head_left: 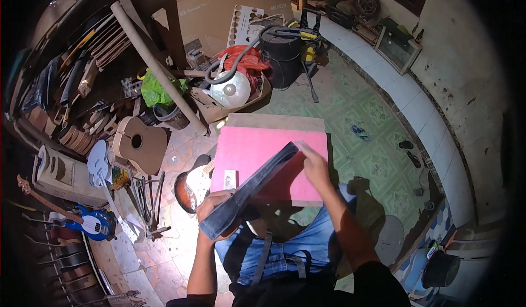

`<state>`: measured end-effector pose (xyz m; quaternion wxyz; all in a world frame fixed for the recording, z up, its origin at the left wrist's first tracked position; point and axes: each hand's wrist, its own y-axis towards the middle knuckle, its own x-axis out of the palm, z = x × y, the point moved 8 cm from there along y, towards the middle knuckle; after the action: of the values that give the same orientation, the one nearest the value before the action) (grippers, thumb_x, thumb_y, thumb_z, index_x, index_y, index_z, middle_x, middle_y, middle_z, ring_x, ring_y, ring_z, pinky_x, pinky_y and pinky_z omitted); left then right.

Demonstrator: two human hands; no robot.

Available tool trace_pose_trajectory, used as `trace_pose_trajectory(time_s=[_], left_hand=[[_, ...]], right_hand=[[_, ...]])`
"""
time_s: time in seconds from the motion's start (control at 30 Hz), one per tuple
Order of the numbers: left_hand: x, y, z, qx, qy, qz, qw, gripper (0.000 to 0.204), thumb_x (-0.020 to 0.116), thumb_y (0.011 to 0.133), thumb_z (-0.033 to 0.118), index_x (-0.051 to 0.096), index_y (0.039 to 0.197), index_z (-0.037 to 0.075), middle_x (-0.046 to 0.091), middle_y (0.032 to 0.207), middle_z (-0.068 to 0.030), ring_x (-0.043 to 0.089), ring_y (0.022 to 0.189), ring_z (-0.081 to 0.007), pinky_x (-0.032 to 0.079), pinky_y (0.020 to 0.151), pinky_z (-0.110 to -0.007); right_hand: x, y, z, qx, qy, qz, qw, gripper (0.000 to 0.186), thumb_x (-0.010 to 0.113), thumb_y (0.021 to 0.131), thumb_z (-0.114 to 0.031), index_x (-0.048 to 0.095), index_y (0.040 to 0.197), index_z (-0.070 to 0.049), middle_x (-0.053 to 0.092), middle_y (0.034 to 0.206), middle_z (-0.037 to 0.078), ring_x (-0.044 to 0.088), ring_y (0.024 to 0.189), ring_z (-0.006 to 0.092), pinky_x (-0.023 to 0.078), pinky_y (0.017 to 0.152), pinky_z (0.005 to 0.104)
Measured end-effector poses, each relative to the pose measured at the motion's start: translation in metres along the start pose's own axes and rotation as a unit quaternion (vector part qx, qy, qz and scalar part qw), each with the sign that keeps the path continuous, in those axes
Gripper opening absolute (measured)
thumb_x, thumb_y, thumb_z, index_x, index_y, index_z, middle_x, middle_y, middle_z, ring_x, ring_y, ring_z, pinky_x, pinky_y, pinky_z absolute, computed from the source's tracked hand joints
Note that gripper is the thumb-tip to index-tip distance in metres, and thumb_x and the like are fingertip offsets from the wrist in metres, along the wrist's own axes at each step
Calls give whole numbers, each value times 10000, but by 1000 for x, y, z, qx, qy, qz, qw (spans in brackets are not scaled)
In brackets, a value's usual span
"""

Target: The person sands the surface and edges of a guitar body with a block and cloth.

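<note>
A long, flat dark grey piece (257, 184) with pale streaks slants over my lap. Its lower-left end is broader, and its narrow end points up and right; I cannot tell its exact kind. My left hand (217, 205) is closed round the broad end. At the narrow end, my right hand (314, 167) has its fingers pressed together on the tip, slightly blurred. Beneath the piece lies a bright pink board (274, 140) on a low support in front of my knees. On the board's left side sits a small whitish block (230, 178).
Left of the board stand a sunburst electric guitar (183, 192), an acoustic guitar body (134, 142) and a blue bass (96, 223). A leaning pole (159, 68), a cardboard box (211, 107) and a black drum (280, 60) are beyond. Sandals (360, 132) lie on the green tiles.
</note>
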<state>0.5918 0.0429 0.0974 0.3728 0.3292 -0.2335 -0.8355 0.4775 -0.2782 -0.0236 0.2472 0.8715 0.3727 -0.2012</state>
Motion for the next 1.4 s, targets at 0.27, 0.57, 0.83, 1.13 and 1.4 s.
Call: trace_pose_trajectory(time_s=[0.27,0.57,0.83,1.13,1.4], left_hand=[[5,2,3,-2,-16,-8,1000,486,868,678,201,657,1063,-4,748,1059,-203,753,1003,-348,574,914,-392],[0,3,5,5,14,-9,1000,486,860,673,187,662,1070,-11,747,1076,-212,755,1012,-346,578,912,-388],[-6,-7,-5,-13,4,-24,1000,607,872,731,347,615,1136,-27,722,1112,-221,730,1078,-349,557,955,-421],[-13,-16,-9,-25,2,-18,1000,572,867,756,316,598,1134,-19,714,1092,-222,726,1089,-349,554,987,-436],[-9,-14,-11,-18,-4,16,1000,532,861,756,299,639,1114,-27,743,1060,-235,756,1009,-342,583,934,-410]], right_hand=[[12,2,14,118,78,-32,989,661,405,853,87,617,1449,-105,633,1442,169,639,1298,301,475,1101,345],[12,-9,-45,-136,-23,38,990,638,409,841,115,669,1385,-94,634,1436,177,700,1196,284,582,947,351],[31,-28,-98,-107,-7,-58,993,585,456,872,81,701,1341,-168,629,1431,142,663,1220,350,581,951,434],[28,-16,-107,-112,49,-86,989,597,426,845,99,680,1359,-67,629,1431,181,637,1281,354,526,1059,411],[13,12,8,22,88,-3,996,618,420,827,118,670,1365,-56,651,1389,222,632,1303,347,465,1136,382]])
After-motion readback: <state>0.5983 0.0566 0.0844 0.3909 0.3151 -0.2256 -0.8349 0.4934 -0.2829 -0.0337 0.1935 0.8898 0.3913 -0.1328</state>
